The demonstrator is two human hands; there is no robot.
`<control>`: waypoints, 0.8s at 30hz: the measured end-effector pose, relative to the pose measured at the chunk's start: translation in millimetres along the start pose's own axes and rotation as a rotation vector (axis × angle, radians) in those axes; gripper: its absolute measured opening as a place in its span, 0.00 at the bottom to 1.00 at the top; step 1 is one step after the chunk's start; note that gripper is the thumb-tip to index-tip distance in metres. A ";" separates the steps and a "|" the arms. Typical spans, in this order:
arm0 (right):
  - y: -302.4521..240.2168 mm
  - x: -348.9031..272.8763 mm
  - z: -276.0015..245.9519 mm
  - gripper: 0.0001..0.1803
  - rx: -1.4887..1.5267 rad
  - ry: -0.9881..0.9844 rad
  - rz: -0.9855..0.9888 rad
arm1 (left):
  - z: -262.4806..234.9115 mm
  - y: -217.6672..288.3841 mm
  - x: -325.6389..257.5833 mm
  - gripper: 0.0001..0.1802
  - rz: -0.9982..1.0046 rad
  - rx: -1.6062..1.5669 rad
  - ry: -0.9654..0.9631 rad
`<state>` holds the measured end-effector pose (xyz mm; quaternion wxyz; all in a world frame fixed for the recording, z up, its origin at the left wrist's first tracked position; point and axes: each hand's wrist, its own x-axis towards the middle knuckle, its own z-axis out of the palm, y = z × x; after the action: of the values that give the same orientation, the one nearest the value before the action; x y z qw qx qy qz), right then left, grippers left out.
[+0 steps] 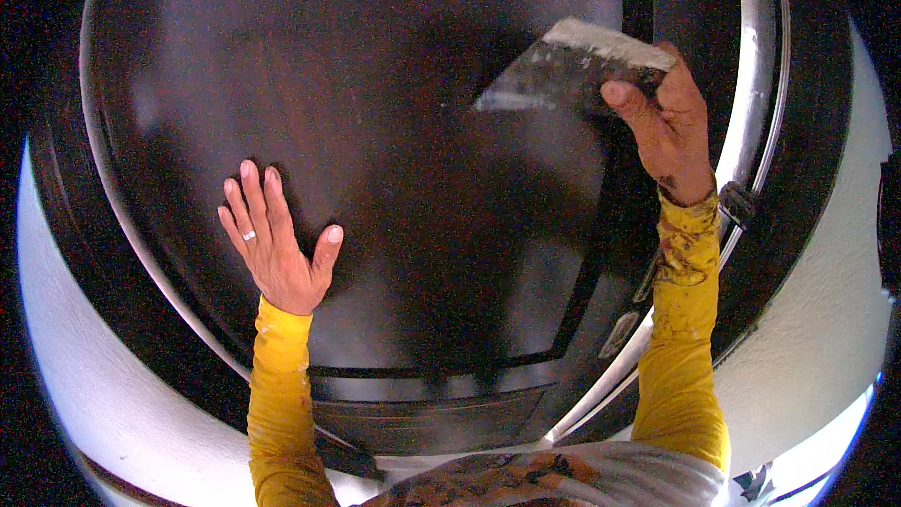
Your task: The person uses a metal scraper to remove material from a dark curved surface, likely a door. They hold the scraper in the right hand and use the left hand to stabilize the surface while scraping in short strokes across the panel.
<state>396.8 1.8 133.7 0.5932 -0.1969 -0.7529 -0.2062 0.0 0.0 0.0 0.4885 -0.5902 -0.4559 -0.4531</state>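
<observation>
Big dark panel (422,253) fills the view, pale wall (807,347) curving round at right, bright strip (748,66) between. Flat blade (577,66), pale along its upper edge, is over the panel's upper right; cannot tell if it touches. Right hand (671,136) pinches its right end, thumb opposite fingers, hiding that corner. Left hand (282,258) bare, flat on panel, thumb spread wide. Ring (249,236) on one finger.

Dark panel (422,160), yellow sleeves (683,319) — brown smudges, grey tool (563,68) — whitish edge, white wall (817,319)
</observation>
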 end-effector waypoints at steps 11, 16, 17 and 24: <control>-13.2 -12.5 -9.8 0.12 -0.160 -0.011 0.047 | -2.9 -7.4 21.9 0.47 0.053 0.038 0.011; -10.2 -18.7 -12.6 0.22 -0.167 -0.077 -0.019 | -7.1 -4.4 25.1 0.47 0.052 0.026 0.025; -8.8 -19.8 -13.3 0.22 -0.143 -0.094 -0.010 | -7.2 -2.2 26.2 0.47 0.045 0.026 0.027; -14.3 -14.8 -11.7 0.20 -0.233 0.047 0.005 | -13.9 -3.0 39.8 0.47 0.054 0.009 0.040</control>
<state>401.7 -17.3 120.6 0.5842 -0.2617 -0.7093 -0.2953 2.7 -9.7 41.0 0.5123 -0.5910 -0.4318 -0.4493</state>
